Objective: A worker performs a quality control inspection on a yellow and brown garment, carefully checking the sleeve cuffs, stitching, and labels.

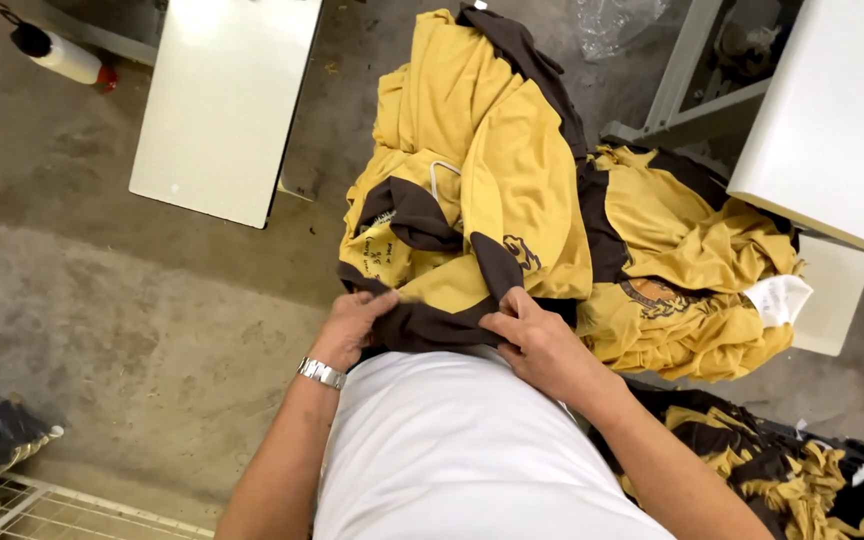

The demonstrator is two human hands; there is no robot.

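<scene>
Both hands, left hand [352, 322] and right hand [537, 345], pinch the brown hem [432, 325] between them; the yellow-and-brown shirt [492, 170] stretches straight ahead

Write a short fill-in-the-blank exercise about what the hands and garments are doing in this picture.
1. Both hands grip the ______ coloured edge of the top garment on the pile.
2. The left hand has a metal ______ on its wrist.
3. The garments are mustard yellow with dark brown panels, and the pile stands on a bare ______ floor.
4. The right hand pinches the fabric with its ______ on top.

Missing words: brown; watch; concrete; thumb
</scene>
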